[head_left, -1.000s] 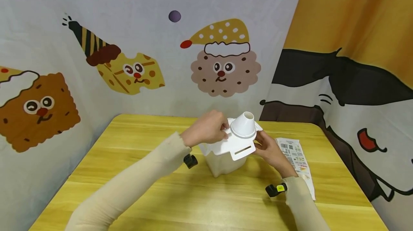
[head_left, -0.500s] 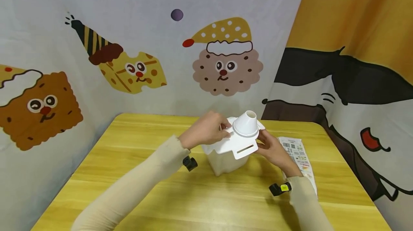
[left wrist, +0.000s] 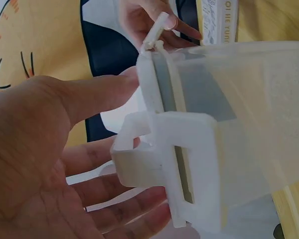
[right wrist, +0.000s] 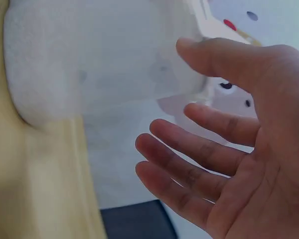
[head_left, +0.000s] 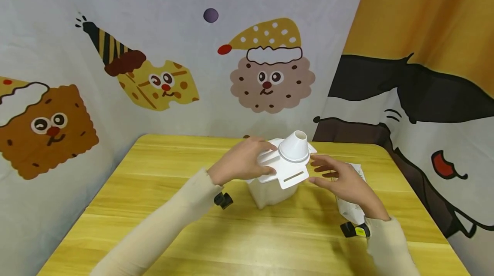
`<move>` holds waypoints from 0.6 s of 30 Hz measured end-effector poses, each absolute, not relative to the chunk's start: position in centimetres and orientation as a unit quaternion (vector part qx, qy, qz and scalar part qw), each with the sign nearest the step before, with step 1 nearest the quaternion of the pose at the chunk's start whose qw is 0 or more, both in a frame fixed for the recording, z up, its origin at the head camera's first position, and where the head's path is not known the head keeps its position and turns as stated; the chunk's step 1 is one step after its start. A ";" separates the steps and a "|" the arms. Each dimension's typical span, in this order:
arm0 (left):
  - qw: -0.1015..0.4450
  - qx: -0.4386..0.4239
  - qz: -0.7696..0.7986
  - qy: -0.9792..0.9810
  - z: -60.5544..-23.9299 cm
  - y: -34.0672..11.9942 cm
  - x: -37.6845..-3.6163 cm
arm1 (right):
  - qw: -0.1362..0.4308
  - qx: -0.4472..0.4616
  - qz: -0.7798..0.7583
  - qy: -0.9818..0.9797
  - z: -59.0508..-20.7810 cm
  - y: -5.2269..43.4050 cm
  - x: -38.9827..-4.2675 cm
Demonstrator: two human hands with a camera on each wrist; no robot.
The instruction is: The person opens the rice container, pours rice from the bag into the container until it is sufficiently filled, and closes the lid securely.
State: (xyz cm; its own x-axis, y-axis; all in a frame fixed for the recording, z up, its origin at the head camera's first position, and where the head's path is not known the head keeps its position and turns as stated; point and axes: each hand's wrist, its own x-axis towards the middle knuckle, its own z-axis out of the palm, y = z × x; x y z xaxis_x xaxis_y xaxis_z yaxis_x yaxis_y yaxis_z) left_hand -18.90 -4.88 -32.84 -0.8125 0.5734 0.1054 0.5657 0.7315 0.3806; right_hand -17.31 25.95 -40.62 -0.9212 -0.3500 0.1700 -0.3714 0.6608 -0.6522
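My left hand [head_left: 240, 161] lies with fingers straight on the one white lid [head_left: 283, 168] of one container [head_left: 268, 192]; my right hand [head_left: 343, 178], fingers spread, hovers just right, one leaflet [head_left: 349, 207] beneath.

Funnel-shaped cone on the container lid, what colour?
White, like the lid under it; the cone shows best in the head view.

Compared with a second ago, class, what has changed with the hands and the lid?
The right hand has let go of the lid and drawn back, fingers spread. The left hand still rests on the lid's left edge. The lid, tub and leaflet stayed put.
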 end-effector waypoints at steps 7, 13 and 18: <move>0.001 0.309 0.193 0.931 -33.2 -5.5 -18.9 | 0.092 0.224 0.300 -0.923 -38.3 25.8 -15.7; 0.001 0.315 0.197 0.928 -33.5 -5.8 -19.0 | 0.158 0.283 0.274 -0.905 -37.1 24.7 -14.9; -0.008 0.318 0.197 0.927 -33.8 -5.8 -19.1 | 0.168 0.339 0.264 -0.887 -36.3 23.6 -14.5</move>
State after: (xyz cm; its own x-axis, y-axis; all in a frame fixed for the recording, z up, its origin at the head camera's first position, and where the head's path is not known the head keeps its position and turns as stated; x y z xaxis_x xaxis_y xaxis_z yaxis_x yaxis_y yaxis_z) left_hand -19.12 -5.83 -33.78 -0.7972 0.5870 0.1409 0.5936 0.7198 0.3598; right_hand -14.53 23.60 -36.28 -0.7138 -0.5124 0.4774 -0.6901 0.6309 -0.3546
